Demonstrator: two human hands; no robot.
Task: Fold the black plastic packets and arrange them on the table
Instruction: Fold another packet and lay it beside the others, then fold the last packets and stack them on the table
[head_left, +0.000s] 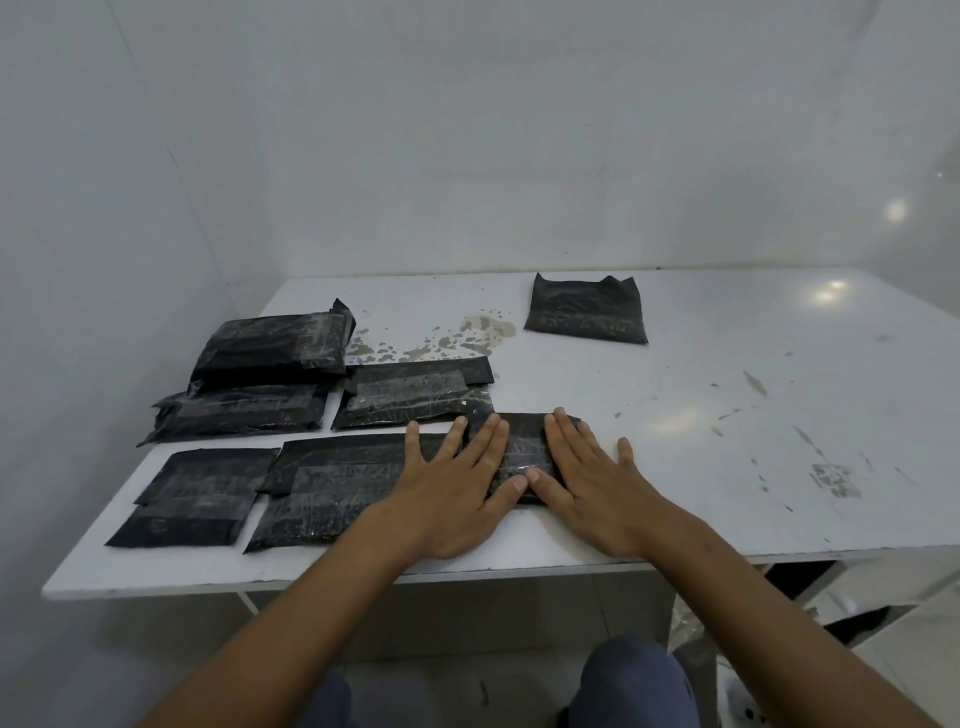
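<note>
A white bench (727, 467), scuffed and flecked with grey marks, is pushed into the corner of a room with plain white walls (467, 156). A brownish dried stain (467, 332) spreads across its surface towards the far edge, left of the middle. Ceiling lights glare off the right side of the top.

You sit at the near edge, your knees (634, 675) in blue trousers below it. Your left hand (457, 488) and right hand (592, 488) both lie flat, fingers straight and spread, pressing down on a folded black packet (519, 447) near the near edge, about midway along. Neither hand curls round it. Your thumb tips sit close together on it.

Your left hand also overlaps a larger flat packet (332, 488) just left of the one you press. Beyond that one, at the near left corner, lies another flat packet (192, 499). Behind these, a middle packet (415, 395) rests beside a slumped packet (239, 413) near the left edge, which has a bulkier packet (275, 343) partly on top of it. Shiny clear tape strips cross several of them. A single packet (587, 312) sits well apart, near the far edge, right of the stain.
</note>
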